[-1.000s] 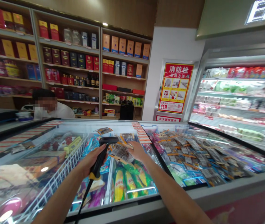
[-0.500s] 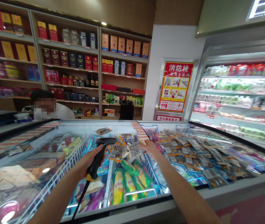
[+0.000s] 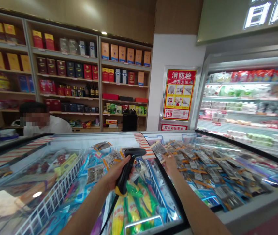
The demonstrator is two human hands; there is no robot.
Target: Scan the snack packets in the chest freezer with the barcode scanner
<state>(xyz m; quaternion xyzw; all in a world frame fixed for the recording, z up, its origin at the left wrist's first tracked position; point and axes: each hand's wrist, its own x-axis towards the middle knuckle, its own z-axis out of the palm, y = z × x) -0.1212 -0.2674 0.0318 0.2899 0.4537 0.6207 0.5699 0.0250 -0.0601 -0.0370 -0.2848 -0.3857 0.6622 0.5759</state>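
The person's left hand (image 3: 118, 170) had its fingers wrapped round the black handle of a corded scanner (image 3: 123, 179), held above a white wire basket (image 3: 153, 174). The right hand (image 3: 170, 164) pinched a small flat packet (image 3: 158, 150) by its lower edge, raised near the freezer's dark rim (image 3: 177, 202), just left of a heap of similar packets (image 3: 209, 169). The packet looked light, bendable and probably slick, best taken by an edge, printed face uncovered; the scanner seemed rigid, heavier, and steadiest gripped mid-handle.

Wooden shelves (image 3: 126, 64), red poster (image 3: 178, 94), lit fridge (image 3: 246, 56)
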